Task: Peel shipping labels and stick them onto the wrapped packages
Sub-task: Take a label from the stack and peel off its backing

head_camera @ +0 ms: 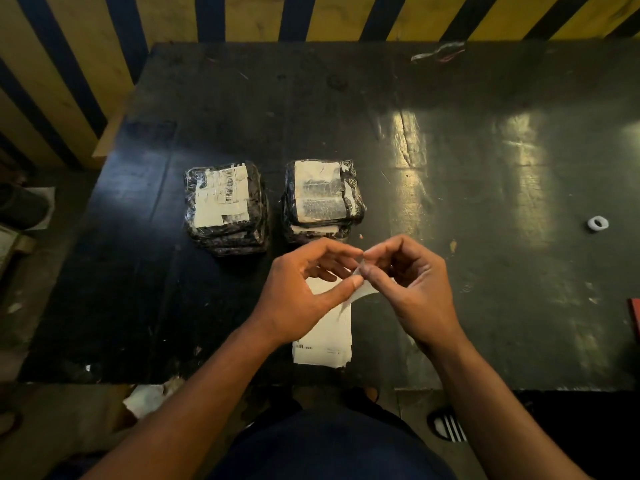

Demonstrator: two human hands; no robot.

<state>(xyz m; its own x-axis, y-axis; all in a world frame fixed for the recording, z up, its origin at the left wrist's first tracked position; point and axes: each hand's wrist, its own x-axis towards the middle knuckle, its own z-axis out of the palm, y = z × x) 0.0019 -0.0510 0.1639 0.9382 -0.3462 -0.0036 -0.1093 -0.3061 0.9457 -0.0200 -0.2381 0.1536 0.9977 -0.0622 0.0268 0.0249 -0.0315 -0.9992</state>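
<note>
Dim, warm light, streaky glare on the table (450,140) right of centre, wide-angle bending toward the edges.

Beyond the fingertips (358,252), glossy crinkled plastic wraps the packages (227,209); beneath them, matt paper labels (325,341) lie on a scuffed, semi-gloss table (485,168).

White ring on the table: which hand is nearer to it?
Right. The right hand lies between the white ring and the left hand, which is farther off; neither touches it.

The left hand (304,292) hides the label stack's (325,351) top; print on both package stacks (225,206) is too blurred to read.
</note>
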